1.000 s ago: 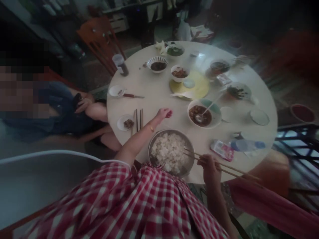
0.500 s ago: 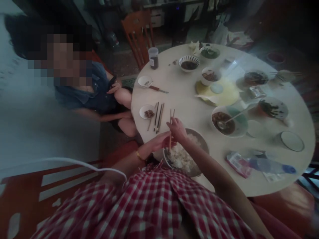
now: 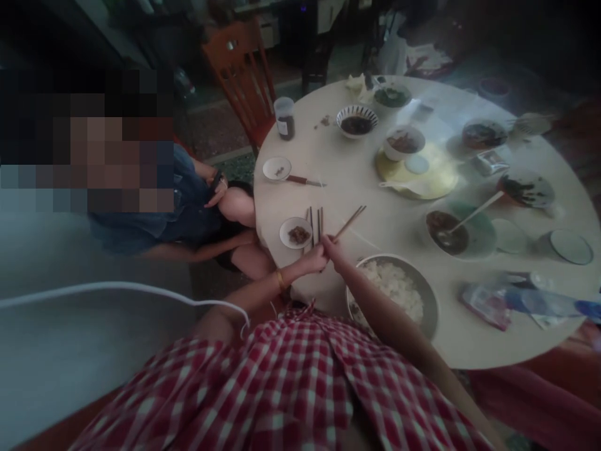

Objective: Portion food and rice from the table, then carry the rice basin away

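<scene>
Spreading in front of you, the round off-white desk is the largest thing in view, crowded with dishes. At its left edge sits a person in a dark blue short-sleeved top, near a reddish-brown slatted wooden chair. Close to your body stands the wide round grey metal bowl, holding a mound of white rice; your right forearm crosses above it. Beyond it, to the right, a pale round bowl of brown soup has a light-handled ladle resting in it. Near that bowl lies a clear-and-blue plastic bottle. At the far left of the desk is a clear jar with dark contents. Nearer your hands, a small round white dish carries brown food. Your right hand is closed around a pair of slim light-brown wooden chopsticks, which point away and to the right. Your left hand is curled against it; you cannot tell whether its fingers grip them too. Dark slender chopsticks lie beside the dish.
</scene>
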The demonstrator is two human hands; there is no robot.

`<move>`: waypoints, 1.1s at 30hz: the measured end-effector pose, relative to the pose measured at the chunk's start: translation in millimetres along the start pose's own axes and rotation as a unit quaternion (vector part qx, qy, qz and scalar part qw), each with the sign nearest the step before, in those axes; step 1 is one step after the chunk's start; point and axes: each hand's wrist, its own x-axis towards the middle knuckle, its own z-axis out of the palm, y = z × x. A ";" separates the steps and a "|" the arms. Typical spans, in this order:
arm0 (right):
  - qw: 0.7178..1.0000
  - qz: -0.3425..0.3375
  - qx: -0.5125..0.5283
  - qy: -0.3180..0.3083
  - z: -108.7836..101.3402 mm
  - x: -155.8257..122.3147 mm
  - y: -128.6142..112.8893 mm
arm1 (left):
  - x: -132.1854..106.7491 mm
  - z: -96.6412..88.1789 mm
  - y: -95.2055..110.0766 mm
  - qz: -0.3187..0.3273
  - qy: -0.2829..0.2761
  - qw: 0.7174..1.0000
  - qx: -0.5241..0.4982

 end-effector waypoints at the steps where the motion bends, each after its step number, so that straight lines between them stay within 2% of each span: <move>1: 0.998 0.039 0.040 0.015 3.6 4.5 -2.1 | 5.7 -7.3 1.6 0.013 -0.018 0.999 0.025; 3: 0.990 0.104 0.076 0.052 5.1 14.4 -7.1 | 20.1 -31.0 9.9 0.021 -0.032 0.998 0.055; 4: 0.988 0.125 0.057 0.065 3.7 19.1 -9.1 | 29.4 -47.6 16.9 0.017 -0.017 0.998 0.052; 6: 0.986 0.144 -0.026 0.081 0.1 27.0 -10.6 | 52.7 -87.1 35.1 0.031 0.086 0.996 0.012; 7: 0.984 0.144 -0.072 0.081 -0.7 29.8 -9.9 | 66.2 -108.0 44.9 0.041 0.153 0.987 -0.018; 9: 0.978 0.140 -0.128 0.087 2.1 32.7 -5.9 | 95.4 -146.3 62.9 0.016 0.267 0.960 -0.079; 11: 0.973 0.128 -0.173 0.087 10.8 32.8 -0.1 | 124.2 -174.0 75.3 -0.037 0.296 0.943 -0.144; 14: 0.947 0.076 -0.307 0.048 28.3 31.2 7.7 | 160.3 -191.4 83.3 -0.087 0.288 0.935 -0.188; 17: 0.904 0.023 -0.427 0.008 39.4 30.5 12.2 | 183.6 -189.5 85.6 -0.114 0.273 0.931 -0.214; 20: 0.870 -0.007 -0.492 -0.009 41.7 26.1 15.6 | 191.9 -184.0 90.0 -0.118 0.269 0.933 -0.206; 22: 0.855 -0.022 -0.518 -0.015 42.5 19.4 18.8 | 185.4 -183.8 93.7 -0.110 0.270 0.939 -0.181; 24: 0.841 -0.034 -0.540 -0.020 45.5 11.5 22.7 | 165.7 -186.8 95.3 -0.101 0.259 0.948 -0.154; 26: 0.828 -0.044 -0.559 -0.024 51.0 5.7 25.9 | 133.1 -190.6 92.8 -0.093 0.225 0.962 -0.124; 28: 0.821 -0.050 -0.568 -0.027 56.4 4.3 27.0 | 92.5 -191.7 85.8 -0.083 0.169 0.981 -0.041; 31: 0.826 -0.032 -0.562 -0.035 57.2 11.2 24.4 | 35.6 -184.1 70.2 -0.101 0.116 0.987 0.049; 33: 0.836 -0.007 -0.548 -0.033 51.5 19.0 21.2 | 10.4 -174.7 59.3 -0.128 0.083 0.985 0.081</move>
